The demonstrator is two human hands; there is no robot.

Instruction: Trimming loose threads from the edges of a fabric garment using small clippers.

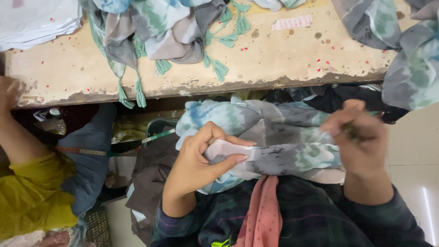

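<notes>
Two hands of the wearer work one tie-dyed scarf [274, 142], blue, grey and green, which lies across the lap just below the edge of the surface [274, 59]. The left hand [201, 158] pinches a pale fold of the scarf between thumb and forefinger, the other fingers curled in. The right hand [359, 137] is closed on the scarf's right end, fingers bent together; it is blurred, so what sits between the fingertips cannot be told. One pink patterned cloth [263, 215] hangs down the wearer's front, over dark plaid sleeves.

On the surface lie two heaps of like scarves: one with teal tassels [169, 27] at the top middle, one [402, 41] spilling over the right corner. One stack of white cloth [36, 20] sits at the top left, and one small paper strip [292, 22] lies near the far edge.

At the left, another person's hand [8, 93] rests on the surface's edge, the arm in a yellow sleeve [34, 192]. One tape measure [114, 146] runs under the surface.
</notes>
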